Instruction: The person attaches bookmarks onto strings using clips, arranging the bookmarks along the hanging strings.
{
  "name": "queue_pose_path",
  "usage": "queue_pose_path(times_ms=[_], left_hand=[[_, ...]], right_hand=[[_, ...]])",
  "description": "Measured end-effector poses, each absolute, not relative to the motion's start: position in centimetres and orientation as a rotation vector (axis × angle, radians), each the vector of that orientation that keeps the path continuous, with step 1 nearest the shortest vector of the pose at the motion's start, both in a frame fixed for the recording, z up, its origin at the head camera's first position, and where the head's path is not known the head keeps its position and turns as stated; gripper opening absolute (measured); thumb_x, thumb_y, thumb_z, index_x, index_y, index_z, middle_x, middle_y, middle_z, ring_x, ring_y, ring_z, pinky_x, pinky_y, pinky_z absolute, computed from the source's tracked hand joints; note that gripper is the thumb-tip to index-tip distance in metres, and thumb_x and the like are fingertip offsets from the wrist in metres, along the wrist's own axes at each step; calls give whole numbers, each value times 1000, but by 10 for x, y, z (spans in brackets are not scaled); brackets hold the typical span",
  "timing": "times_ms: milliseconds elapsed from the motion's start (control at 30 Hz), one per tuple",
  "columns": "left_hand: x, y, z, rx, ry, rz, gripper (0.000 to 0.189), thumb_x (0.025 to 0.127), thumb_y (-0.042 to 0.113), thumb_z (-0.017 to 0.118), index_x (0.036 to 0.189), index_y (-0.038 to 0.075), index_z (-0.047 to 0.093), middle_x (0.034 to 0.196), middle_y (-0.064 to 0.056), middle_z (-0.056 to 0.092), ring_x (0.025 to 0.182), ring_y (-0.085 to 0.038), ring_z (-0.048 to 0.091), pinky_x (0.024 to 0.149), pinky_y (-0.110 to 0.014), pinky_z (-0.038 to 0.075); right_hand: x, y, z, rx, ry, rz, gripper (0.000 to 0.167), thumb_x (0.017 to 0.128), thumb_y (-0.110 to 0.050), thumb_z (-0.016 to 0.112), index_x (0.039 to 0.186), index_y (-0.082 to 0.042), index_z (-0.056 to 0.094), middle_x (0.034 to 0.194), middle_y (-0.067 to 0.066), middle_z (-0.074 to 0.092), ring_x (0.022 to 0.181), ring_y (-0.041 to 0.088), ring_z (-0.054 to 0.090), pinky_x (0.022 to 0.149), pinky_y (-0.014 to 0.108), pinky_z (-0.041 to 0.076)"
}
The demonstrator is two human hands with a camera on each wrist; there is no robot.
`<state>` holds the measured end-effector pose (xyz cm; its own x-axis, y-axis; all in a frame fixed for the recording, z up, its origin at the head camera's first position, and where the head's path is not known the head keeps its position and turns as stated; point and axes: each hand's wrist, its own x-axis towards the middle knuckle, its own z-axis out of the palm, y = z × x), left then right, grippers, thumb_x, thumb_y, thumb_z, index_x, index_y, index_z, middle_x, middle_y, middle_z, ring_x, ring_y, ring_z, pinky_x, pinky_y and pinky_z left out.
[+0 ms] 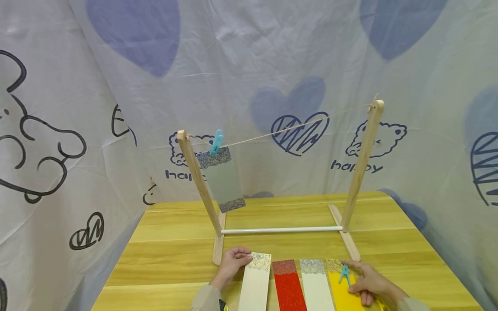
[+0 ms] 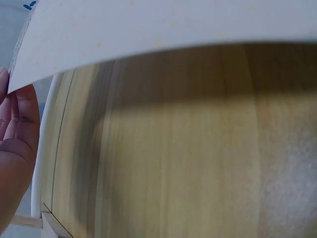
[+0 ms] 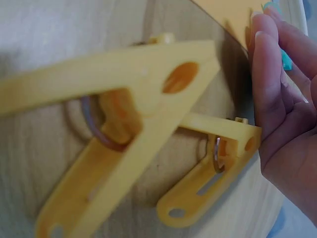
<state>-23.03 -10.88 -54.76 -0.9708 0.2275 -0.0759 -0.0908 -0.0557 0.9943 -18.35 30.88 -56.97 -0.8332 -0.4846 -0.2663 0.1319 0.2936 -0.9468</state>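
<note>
Left fingers (image 1: pixel 243 260) pinch lace-edged cream card (image 1: pixel 254 286), right fingers (image 1: pixel 358 286) a turquoise plastic clip (image 1: pixel 344 273).

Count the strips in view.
5: pale strip hanging from string; in front, left to right: cream strip at left hand, red strip, white strip, yellow strip by right hand.

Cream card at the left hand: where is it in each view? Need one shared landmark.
Head: the cream card is at bottom centre, leftmost of the row, upper corner pinched by the left hand.
Left wrist: the cream card spans the top, its pinched corner at the left edge.
Right wrist: not in it.
Shared landmark: the wooden tabletop, visible in all three.
</note>
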Motion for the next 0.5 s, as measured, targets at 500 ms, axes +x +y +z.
queue_pose_path(times_ms=[500], left_hand=[[-238, -108, -566, 143, 1998, 2133, 18, 81, -2, 62, 96, -12, 58, 75, -1, 62, 67, -9, 57, 59, -21, 47]], right_hand=[[-185, 306, -573, -284, 2061, -1593, 79, 80, -10, 66, 135, 13, 14, 55, 14, 58, 39, 11, 56, 35, 23, 45]])
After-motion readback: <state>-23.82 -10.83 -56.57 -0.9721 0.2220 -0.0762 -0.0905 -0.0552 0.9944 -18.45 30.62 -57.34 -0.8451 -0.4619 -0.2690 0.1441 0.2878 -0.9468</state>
